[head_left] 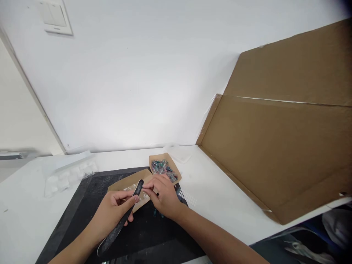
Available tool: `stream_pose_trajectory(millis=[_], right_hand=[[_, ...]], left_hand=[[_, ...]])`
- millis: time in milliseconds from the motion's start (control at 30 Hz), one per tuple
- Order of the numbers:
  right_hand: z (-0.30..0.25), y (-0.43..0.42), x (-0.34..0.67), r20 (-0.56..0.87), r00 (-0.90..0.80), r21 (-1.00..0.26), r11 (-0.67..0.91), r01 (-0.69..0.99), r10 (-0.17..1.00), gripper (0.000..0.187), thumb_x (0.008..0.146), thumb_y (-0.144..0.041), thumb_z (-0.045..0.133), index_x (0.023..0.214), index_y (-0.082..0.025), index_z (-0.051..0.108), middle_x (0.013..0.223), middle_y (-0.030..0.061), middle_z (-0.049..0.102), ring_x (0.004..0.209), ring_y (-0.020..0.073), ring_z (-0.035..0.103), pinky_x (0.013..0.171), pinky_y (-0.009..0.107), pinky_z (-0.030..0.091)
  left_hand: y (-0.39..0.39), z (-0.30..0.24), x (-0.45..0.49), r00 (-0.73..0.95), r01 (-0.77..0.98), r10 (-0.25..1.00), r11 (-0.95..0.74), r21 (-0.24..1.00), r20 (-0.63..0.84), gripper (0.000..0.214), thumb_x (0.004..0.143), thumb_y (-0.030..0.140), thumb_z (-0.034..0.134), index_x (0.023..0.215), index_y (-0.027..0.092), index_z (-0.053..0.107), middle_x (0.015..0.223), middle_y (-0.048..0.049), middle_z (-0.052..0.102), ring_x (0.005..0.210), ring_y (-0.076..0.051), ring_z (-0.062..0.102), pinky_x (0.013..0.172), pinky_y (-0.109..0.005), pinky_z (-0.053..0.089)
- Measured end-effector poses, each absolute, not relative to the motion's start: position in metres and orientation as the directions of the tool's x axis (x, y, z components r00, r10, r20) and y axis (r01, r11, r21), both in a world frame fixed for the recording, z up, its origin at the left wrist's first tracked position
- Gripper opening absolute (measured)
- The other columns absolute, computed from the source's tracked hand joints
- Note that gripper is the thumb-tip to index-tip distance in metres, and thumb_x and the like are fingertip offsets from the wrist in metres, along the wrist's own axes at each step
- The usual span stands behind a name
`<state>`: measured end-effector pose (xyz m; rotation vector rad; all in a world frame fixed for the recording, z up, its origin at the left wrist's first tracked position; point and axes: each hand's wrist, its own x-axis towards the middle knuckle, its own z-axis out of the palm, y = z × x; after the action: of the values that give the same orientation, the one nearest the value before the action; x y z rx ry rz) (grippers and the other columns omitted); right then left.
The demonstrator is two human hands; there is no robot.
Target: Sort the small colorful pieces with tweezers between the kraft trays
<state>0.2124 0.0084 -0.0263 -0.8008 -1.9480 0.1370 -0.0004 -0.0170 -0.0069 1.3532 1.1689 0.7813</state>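
Observation:
A long dark nail file (114,231) with a pale edge lies slantwise in my left hand (108,209), its thumb pressed on top and its fingers underneath. My right hand (167,196) is closed in a pinch right at the file's upper end. Whatever sits between those fingertips is too small to name. Below both hands is a brown paper tray (118,184) with small white bits in it, partly covered by the hands. Behind my right hand, a second paper tray (178,171) holds many shiny teal and pinkish false nails (162,167).
A black mat (82,209) covers the middle of the white table (220,198). Rows of small white tabs (188,198) lie right of the trays. Clear plastic packaging (70,176) rests at the left. A large cardboard box (275,146) stands along the right side.

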Motion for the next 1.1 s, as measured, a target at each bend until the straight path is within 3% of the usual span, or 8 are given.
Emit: stream_pose_trajectory(millis=[233, 333, 500, 700, 833, 967, 1100], right_hand=[[-0.028, 0.007, 0.21, 0.798, -0.392, -0.261, 0.849, 0.46, 0.458, 0.006, 0.098, -0.017, 0.062, 0.097, -0.023, 0.062, 0.088, 0.0027, 0.072, 0.085, 0.0186, 0.066, 0.088, 0.038, 0.045], [-0.027, 0.008, 0.209, 0.824, -0.306, -0.275, 0.81, 0.518, 0.476, 0.006, 0.098, -0.017, 0.061, 0.094, -0.023, 0.06, 0.085, 0.0033, 0.07, 0.082, 0.0192, 0.064, 0.089, 0.04, 0.045], [-0.028, 0.008, 0.21, 0.789, -0.411, -0.248, 0.849, 0.467, 0.457, 0.007, 0.099, -0.018, 0.059, 0.093, -0.022, 0.06, 0.087, 0.0035, 0.07, 0.082, 0.0183, 0.063, 0.089, 0.039, 0.045], [-0.025, 0.009, 0.212, 0.795, -0.3, -0.323, 0.786, 0.527, 0.528, 0.004, 0.1, -0.022, 0.06, 0.097, -0.022, 0.063, 0.084, 0.0029, 0.07, 0.083, 0.0186, 0.064, 0.091, 0.038, 0.042], [-0.023, 0.007, 0.21, 0.768, -0.394, -0.304, 0.829, 0.47, 0.505, 0.004, 0.1, -0.021, 0.059, 0.1, -0.023, 0.062, 0.089, 0.0029, 0.073, 0.087, 0.0187, 0.067, 0.092, 0.038, 0.042], [-0.02, 0.005, 0.209, 0.776, -0.36, -0.298, 0.805, 0.514, 0.518, 0.005, 0.1, -0.021, 0.062, 0.103, -0.023, 0.063, 0.091, 0.0022, 0.073, 0.084, 0.0172, 0.066, 0.093, 0.038, 0.041], [-0.021, 0.006, 0.21, 0.758, -0.323, -0.376, 0.784, 0.493, 0.567, 0.026, 0.101, -0.026, 0.063, 0.126, -0.024, 0.06, 0.089, 0.0008, 0.072, 0.079, 0.0165, 0.065, 0.094, 0.039, 0.043]], left_hand=[[-0.022, 0.001, -0.001, 0.33, 0.205, 0.93, 0.096, 0.974, -0.161, 0.054, 0.087, 0.052, 0.074, 0.121, 0.01, 0.079, 0.053, -0.0032, 0.064, 0.046, -0.013, 0.055, 0.044, -0.022, 0.047], [-0.023, 0.003, 0.0, 0.336, 0.209, 0.928, 0.094, 0.973, -0.161, 0.053, 0.088, 0.051, 0.073, 0.122, 0.01, 0.078, 0.053, -0.0037, 0.065, 0.045, -0.013, 0.054, 0.044, -0.021, 0.047], [-0.021, -0.001, -0.003, 0.366, 0.213, 0.916, 0.087, 0.973, -0.163, 0.051, 0.089, 0.051, 0.072, 0.122, 0.012, 0.079, 0.055, -0.0035, 0.066, 0.048, -0.013, 0.056, 0.045, -0.021, 0.048], [-0.021, -0.001, -0.005, 0.337, 0.206, 0.93, 0.079, 0.975, -0.147, 0.051, 0.09, 0.05, 0.072, 0.125, 0.013, 0.077, 0.057, -0.0042, 0.068, 0.047, -0.013, 0.055, 0.046, -0.021, 0.047], [-0.022, -0.001, -0.004, 0.359, 0.206, 0.925, 0.052, 0.977, -0.125, 0.05, 0.091, 0.048, 0.071, 0.126, 0.013, 0.076, 0.056, -0.0036, 0.067, 0.047, -0.014, 0.056, 0.046, -0.022, 0.048], [-0.023, 0.001, -0.003, 0.336, 0.183, 0.936, 0.043, 0.982, -0.103, 0.047, 0.089, 0.049, 0.073, 0.121, 0.015, 0.079, 0.06, -0.0036, 0.068, 0.051, -0.015, 0.059, 0.046, -0.022, 0.05], [-0.024, 0.005, 0.0, 0.303, 0.164, 0.95, 0.03, 0.986, -0.079, 0.046, 0.087, 0.05, 0.075, 0.117, 0.016, 0.081, 0.068, -0.0049, 0.072, 0.051, -0.014, 0.06, 0.044, -0.022, 0.05]])
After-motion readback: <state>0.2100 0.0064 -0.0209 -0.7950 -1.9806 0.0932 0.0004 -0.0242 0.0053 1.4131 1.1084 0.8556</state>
